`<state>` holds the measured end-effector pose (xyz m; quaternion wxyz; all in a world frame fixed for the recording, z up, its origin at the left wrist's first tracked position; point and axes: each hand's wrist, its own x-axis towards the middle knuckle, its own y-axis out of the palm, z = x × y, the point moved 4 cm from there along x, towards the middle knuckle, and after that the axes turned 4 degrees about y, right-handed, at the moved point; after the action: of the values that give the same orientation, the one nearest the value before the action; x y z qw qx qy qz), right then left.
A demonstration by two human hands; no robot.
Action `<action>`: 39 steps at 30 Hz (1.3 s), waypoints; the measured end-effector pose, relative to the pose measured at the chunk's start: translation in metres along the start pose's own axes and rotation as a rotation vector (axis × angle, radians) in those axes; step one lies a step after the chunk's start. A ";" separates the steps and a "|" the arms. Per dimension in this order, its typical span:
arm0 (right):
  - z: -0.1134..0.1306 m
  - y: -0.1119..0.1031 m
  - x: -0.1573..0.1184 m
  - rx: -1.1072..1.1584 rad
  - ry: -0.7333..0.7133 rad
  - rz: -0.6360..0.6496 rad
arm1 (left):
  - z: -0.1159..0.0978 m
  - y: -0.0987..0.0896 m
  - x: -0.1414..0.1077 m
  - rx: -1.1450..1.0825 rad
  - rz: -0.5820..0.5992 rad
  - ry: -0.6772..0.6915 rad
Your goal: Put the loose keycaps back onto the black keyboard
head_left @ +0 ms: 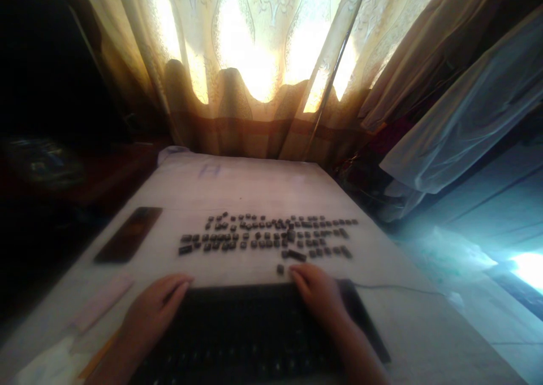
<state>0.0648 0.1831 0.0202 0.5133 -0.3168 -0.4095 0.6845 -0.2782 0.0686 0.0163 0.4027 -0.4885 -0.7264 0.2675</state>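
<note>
A black keyboard base [241, 317] lies at the near edge of the white-covered table, its key area dark and blurred. Beyond it, small dark keycaps [254, 243] are spread in loose rows. My left hand [159, 300] rests at the keyboard's left far corner, thumb and fingers close together; whether it grips the edge is blurred. Over the right part of the keyboard is my right hand [316, 292], its fingertips at the far edge beside a single keycap [280, 269]. What the right fingers hold, if anything, is too small to make out.
A dark phone [129, 234] lies at the left, with a pink strip [104, 300] and a white crumpled item [46, 365] nearer. A cable [399, 288] runs right from the keyboard. Curtains [254, 51] hang behind the table [263, 184]; pale cloth [462, 113] hangs at the right.
</note>
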 end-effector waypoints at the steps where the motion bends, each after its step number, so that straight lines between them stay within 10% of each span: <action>1: 0.000 0.000 0.000 -0.002 0.001 0.003 | 0.000 0.000 0.000 -0.003 0.005 -0.005; 27: 0.008 -0.005 0.002 -0.022 0.002 0.047 | 0.006 0.006 -0.001 0.034 0.027 0.006; 39: 0.054 -0.037 0.029 -0.104 -0.102 0.051 | 0.009 0.009 -0.001 0.036 0.026 0.026</action>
<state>0.0276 0.2034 0.0780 0.4570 -0.3180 -0.4620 0.6904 -0.2811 0.0715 0.0047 0.4175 -0.4941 -0.7095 0.2795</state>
